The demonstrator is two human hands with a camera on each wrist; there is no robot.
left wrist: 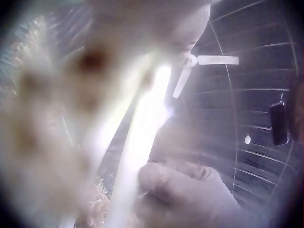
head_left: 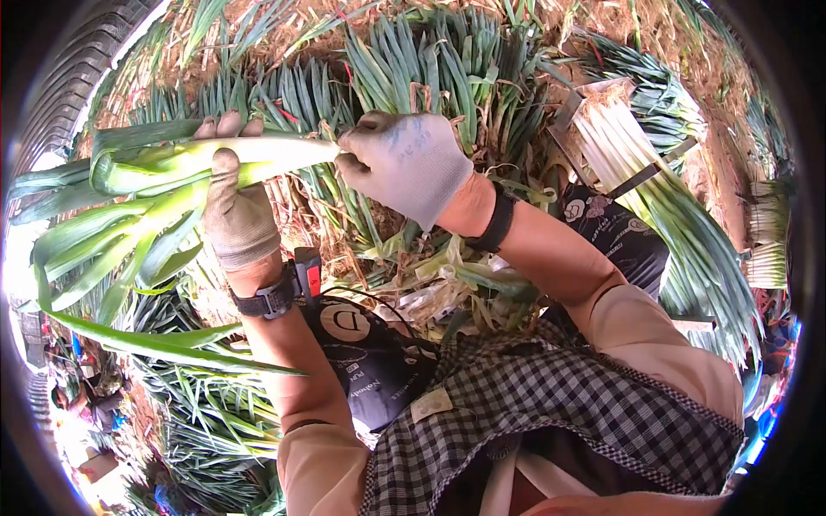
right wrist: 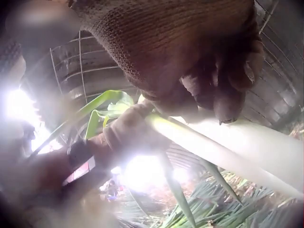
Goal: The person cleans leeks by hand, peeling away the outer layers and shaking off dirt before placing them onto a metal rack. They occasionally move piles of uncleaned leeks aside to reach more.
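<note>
At left, we hold a leek in our left hand, fingers curled round it; rightward, our right hand pinches its white end. We seem to be peeling; next probably calls for a steady pull.

Gloved hand against white stalk, dark ribbed roof behind
</note>
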